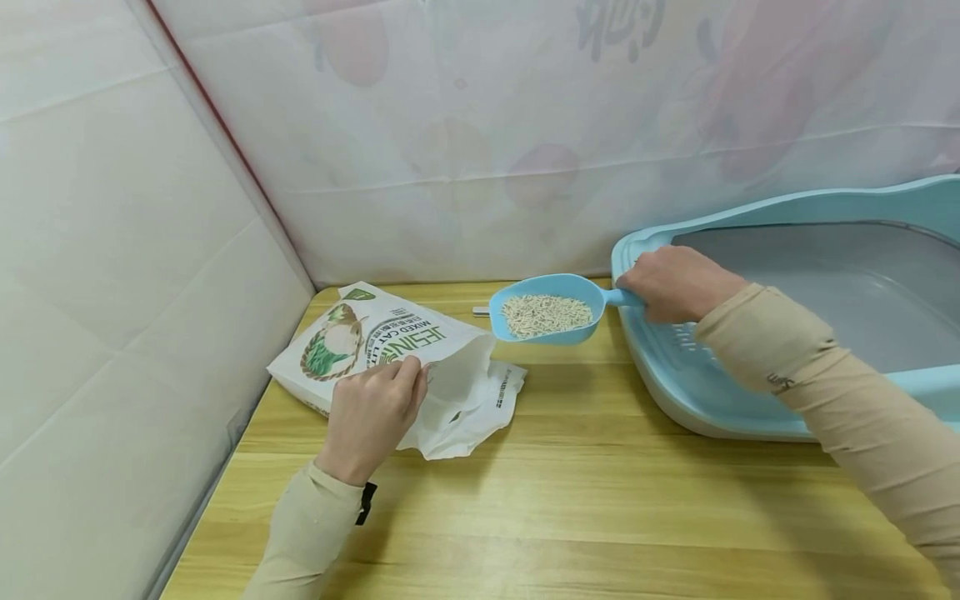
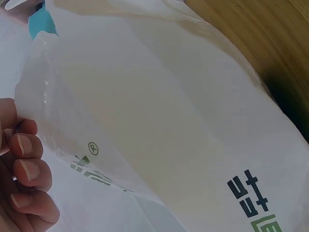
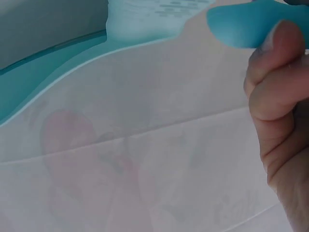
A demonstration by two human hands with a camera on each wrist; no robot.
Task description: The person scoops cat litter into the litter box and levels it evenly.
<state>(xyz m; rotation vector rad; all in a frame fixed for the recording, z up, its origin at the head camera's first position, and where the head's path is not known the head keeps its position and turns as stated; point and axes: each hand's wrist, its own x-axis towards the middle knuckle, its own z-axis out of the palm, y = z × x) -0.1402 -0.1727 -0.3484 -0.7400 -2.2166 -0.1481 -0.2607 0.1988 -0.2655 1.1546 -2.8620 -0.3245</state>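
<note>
On the left, the bag (image 1: 397,329) lies on the bench (image 1: 570,500), your left hand (image 1: 372,417) pinching its mouth; pin that firmly. Next the scoop (image 1: 555,338), aloft, loaded with pellets (image 1: 546,315), your right hand (image 1: 678,283) clamped round its handle (image 1: 621,297) beside the tray (image 1: 675,400): wrist level, no jolts, or they'll spill.

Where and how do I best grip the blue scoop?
By the handle, from the right, where the right hand grips it now: the narrow handle juts rightward from the wide bowl, which holds loose pellets, so a level hold should spill least.
</note>
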